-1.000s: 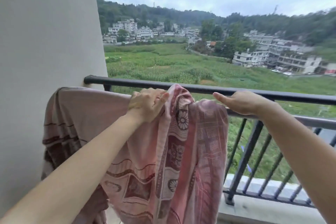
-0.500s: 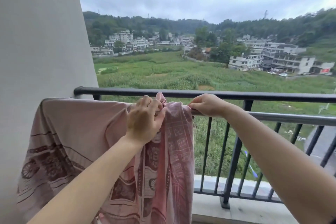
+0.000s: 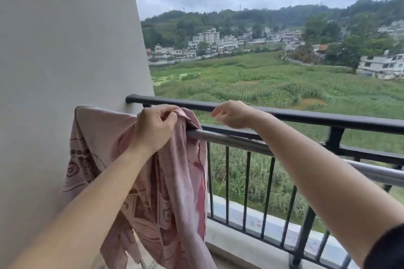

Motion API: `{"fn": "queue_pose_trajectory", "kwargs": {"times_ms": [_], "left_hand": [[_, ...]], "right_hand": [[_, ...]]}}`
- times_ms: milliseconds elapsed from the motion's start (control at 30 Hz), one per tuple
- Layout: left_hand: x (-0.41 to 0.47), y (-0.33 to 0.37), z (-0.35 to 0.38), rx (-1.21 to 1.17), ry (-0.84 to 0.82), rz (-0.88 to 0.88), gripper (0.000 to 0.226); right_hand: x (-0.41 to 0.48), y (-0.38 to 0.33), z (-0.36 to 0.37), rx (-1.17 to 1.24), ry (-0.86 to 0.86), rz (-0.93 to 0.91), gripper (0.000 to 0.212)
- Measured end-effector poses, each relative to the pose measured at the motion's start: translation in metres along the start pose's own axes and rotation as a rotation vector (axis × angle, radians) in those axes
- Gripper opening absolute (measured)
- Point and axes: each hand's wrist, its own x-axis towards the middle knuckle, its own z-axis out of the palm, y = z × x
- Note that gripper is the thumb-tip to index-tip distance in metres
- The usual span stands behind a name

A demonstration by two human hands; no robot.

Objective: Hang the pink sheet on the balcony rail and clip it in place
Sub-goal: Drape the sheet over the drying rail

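Note:
A pink patterned sheet (image 3: 175,181) hangs bunched over the left end of a silver inner rail (image 3: 236,141), close to the wall. My left hand (image 3: 153,129) is closed on the sheet's top edge where it folds over the rail. Just right of the sheet, my right hand (image 3: 235,114) hovers above the silver rail with fingers loosely apart, holding nothing. Behind both runs the black top rail (image 3: 306,114) of the balcony. No clip is visible.
A plain white wall (image 3: 65,50) stands at the left, touching the sheet's far side. Black vertical bars (image 3: 247,190) and a concrete ledge (image 3: 251,244) close the balcony below. Fields, houses and hills lie beyond.
My right hand has let go of the sheet's right edge and lifted off the rail. The sheet is more bunched toward the wall. The view has swung left.

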Motion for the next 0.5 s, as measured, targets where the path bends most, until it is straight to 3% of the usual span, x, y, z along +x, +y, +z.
{"fn": "queue_pose_trajectory", "kwargs": {"times_ms": [100, 167, 267, 400, 500], "left_hand": [[0.019, 0.023, -0.011, 0.068, -0.03, 0.042, 0.022], [0.025, 0.04, -0.016, 0.112, -0.008, 0.084, 0.021], [0.025, 0.061, -0.019, 0.086, 0.039, 0.125, 0.019], [0.016, 0.071, -0.012, -0.026, -0.019, 0.128, 0.017], [0.006, 0.064, 0.006, -0.094, -0.164, 0.001, 0.013]], "right_hand": [[-0.002, -0.011, 0.004, 0.313, -0.147, -0.054, 0.041], [-0.005, -0.016, 0.007, 0.352, -0.216, -0.101, 0.037], [-0.009, -0.026, 0.012, 0.116, -0.002, -0.173, 0.033], [-0.017, -0.024, 0.001, -0.082, 0.288, 0.003, 0.022], [-0.032, -0.011, -0.027, -0.084, 0.446, 0.13, 0.019]]}}
